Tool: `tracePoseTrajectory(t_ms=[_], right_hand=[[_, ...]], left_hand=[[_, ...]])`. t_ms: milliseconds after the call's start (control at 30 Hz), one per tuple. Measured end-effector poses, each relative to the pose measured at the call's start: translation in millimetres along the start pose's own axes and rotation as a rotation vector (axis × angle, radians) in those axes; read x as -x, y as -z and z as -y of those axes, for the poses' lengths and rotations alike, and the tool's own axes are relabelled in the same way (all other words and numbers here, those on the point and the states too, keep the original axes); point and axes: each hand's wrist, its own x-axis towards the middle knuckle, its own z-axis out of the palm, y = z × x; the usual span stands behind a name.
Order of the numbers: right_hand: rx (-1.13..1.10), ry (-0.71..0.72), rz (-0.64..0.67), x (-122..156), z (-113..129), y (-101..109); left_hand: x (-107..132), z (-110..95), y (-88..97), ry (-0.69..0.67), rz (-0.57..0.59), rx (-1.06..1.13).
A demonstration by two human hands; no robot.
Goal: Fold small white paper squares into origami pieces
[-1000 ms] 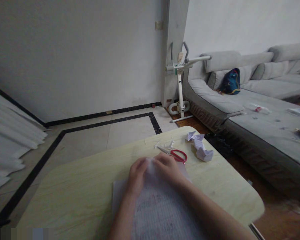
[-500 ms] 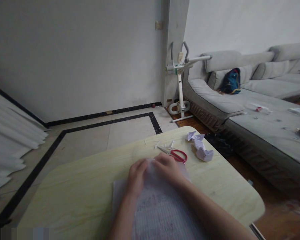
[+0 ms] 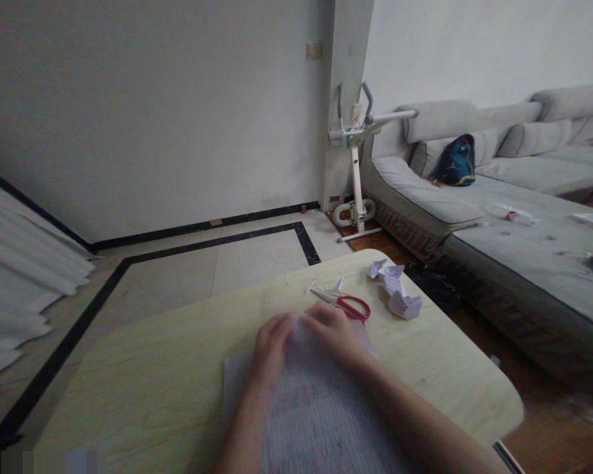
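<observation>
A lined sheet of paper (image 3: 316,408) with faint writing lies on the pale wooden table (image 3: 143,375). My left hand (image 3: 270,349) and my right hand (image 3: 337,332) rest side by side on the sheet's far edge, fingers curled and pinching the paper between them. Red-handled scissors (image 3: 346,304) lie just beyond my right hand, blades pointing left. To their right sit crumpled and folded white paper pieces (image 3: 396,292).
Small paper scraps (image 3: 326,286) lie near the scissor blades. A grey sofa (image 3: 504,217) with a blue bag (image 3: 455,162) fills the right side. A white stand (image 3: 356,171) is by the wall corner. White curtain folds (image 3: 14,276) hang at the left.
</observation>
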Motion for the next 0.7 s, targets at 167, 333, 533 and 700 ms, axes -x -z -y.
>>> tracePoseTrajectory(t_ms=[167, 333, 533, 700], right_hand=[[-0.003, 0.01, -0.001, 1, 0, 0], [0.011, 0.003, -0.003, 1, 0, -1], [-0.007, 0.003, 0.002, 1, 1, 0], [-0.016, 0.005, 0.006, 0, 2, 0]], left_hand=[[-1, 1, 0.3, 0.005, -0.006, 0.009], [-3, 8, 3.9, 0.001, -0.025, 0.01], [-4, 13, 6.0, 0.005, -0.009, 0.013], [-4, 12, 5.1, -0.01, -0.007, 0.016]])
